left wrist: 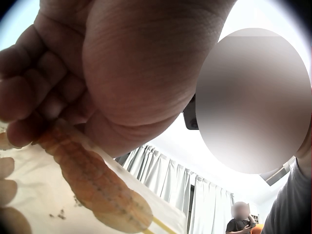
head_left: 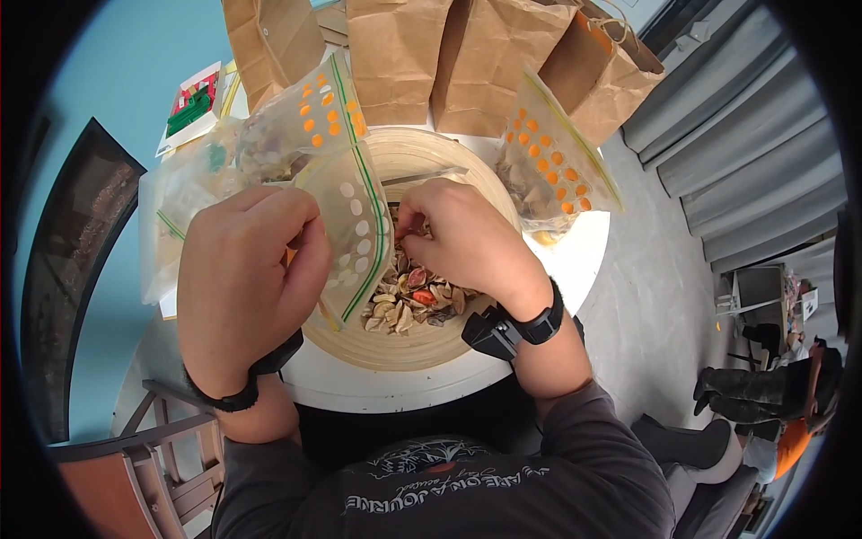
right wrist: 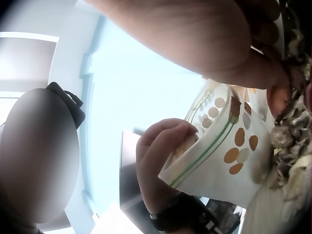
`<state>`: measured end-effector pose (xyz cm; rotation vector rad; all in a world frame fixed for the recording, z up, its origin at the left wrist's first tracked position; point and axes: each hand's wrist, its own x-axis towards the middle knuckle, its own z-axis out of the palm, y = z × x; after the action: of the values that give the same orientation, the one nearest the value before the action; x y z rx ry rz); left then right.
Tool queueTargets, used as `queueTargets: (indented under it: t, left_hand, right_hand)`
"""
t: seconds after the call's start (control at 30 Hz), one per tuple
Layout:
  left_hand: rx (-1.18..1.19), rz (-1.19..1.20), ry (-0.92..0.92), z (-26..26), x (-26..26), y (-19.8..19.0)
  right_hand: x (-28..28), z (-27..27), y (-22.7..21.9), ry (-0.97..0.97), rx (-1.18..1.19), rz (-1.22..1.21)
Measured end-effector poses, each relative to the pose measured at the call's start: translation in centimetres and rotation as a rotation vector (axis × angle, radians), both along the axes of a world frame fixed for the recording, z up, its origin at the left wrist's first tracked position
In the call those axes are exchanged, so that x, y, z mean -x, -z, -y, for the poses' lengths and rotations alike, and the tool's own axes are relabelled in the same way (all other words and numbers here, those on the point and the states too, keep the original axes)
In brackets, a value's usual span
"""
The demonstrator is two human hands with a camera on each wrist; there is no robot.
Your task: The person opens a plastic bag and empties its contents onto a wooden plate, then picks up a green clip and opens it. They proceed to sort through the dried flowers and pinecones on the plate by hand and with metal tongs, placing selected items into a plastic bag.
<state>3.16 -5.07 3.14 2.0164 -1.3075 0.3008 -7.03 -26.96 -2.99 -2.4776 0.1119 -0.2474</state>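
Observation:
My left hand (head_left: 254, 278) pinches the edge of a clear zip bag (head_left: 356, 211) with a green seal strip and white and orange dots, its mouth facing the bowl. Close up in the left wrist view, the curled fingers (left wrist: 30, 97) grip the plastic beside overlapping orange dots. A wide round wooden bowl (head_left: 350, 357) holds a pile of dried potpourri (head_left: 404, 301), beige and brown with some red pieces. Over that pile, my right hand (head_left: 462, 229) bends down, thumb and fingers pinching a reddish dried piece (right wrist: 279, 100). Its fingertips are partly hidden.
More dotted zip bags stand around the bowl, one filled at the right (head_left: 549, 171) and another behind left (head_left: 301, 121). Brown paper bags (head_left: 395, 63) line the back of the white round table (head_left: 395, 395). A wooden chair (head_left: 135, 467) stands front left.

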Motion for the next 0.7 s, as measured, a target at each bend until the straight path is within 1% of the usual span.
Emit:
queueTargets:
  t: [0.17,0.27,0.33,0.37,0.43,0.47,0.53,0.67,0.7]
  left_hand:
    - [-0.001,0.014,-0.001,0.0,-0.1,0.2]
    - [0.014,0.002,-0.005,0.0,-0.1,0.2]
    - [-0.005,-0.006,-0.003,0.0,-0.1,0.1]
    - [-0.005,-0.006,-0.004,0.0,-0.1,0.1]
    - [0.006,0.005,-0.007,0.1,-0.1,0.2]
    - [0.006,0.005,-0.008,0.1,-0.1,0.2]
    - [0.007,0.003,-0.009,0.1,-0.1,0.2]
    - [-0.004,0.011,-0.011,0.1,-0.1,0.2]
    - [-0.004,0.006,-0.008,0.1,-0.1,0.2]
  right_hand:
    - [0.1,0.6,-0.7,0.044,0.02,0.021]
    - [0.1,0.6,-0.6,0.032,-0.049,-0.008]
    - [0.1,0.7,0.0,-0.075,0.029,-0.099]
    - [0.0,0.7,0.2,-0.076,0.029,-0.099]
    - [-0.1,0.6,0.4,-0.094,0.056,-0.176]
    - [-0.1,0.6,0.3,-0.095,0.056,-0.175]
    - [0.2,0.4,0.1,-0.053,0.146,-0.1]
    - [0.2,0.8,-0.2,-0.026,0.119,-0.122]
    - [0.2,0.9,-0.2,-0.032,0.09,-0.096]
